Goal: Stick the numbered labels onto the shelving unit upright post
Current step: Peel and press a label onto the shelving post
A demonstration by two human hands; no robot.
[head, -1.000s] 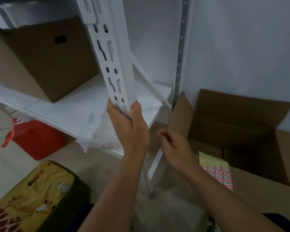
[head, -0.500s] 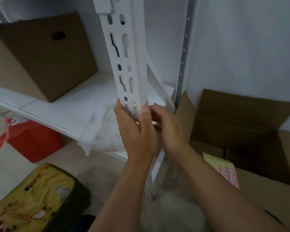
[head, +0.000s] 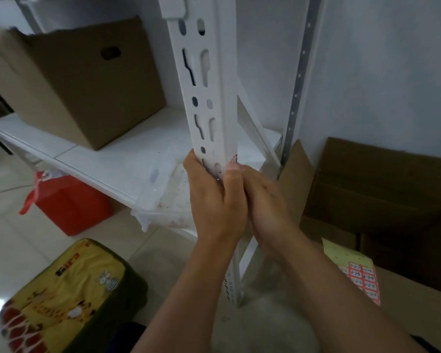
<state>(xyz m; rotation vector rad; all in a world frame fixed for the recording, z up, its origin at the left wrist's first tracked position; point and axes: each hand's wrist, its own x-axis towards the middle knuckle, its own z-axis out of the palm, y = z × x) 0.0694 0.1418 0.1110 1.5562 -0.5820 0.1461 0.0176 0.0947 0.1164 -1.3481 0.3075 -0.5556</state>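
The white slotted upright post (head: 209,98) of the shelving unit rises through the middle of the view. My left hand (head: 214,200) is wrapped around the post at shelf height. My right hand (head: 265,202) sits against the post's right side, close behind the left hand, with its fingertips hidden. A small red and white numbered label (head: 234,159) shows on the post's right edge just above my left thumb. The sheet of numbered labels (head: 362,278), yellow backing with red stickers, lies on a cardboard flap at the lower right.
A closed brown box (head: 87,80) stands on the white shelf (head: 107,154). A clear plastic tub (head: 163,200) sits at the shelf's front. Open cardboard boxes (head: 379,194) fill the right side. A red box (head: 69,202) and a yellow pack (head: 61,299) lie on the floor.
My right hand rose from beside the label sheet to the post's right side and now presses there. A label has appeared on the post's edge. My left hand stayed on the post.
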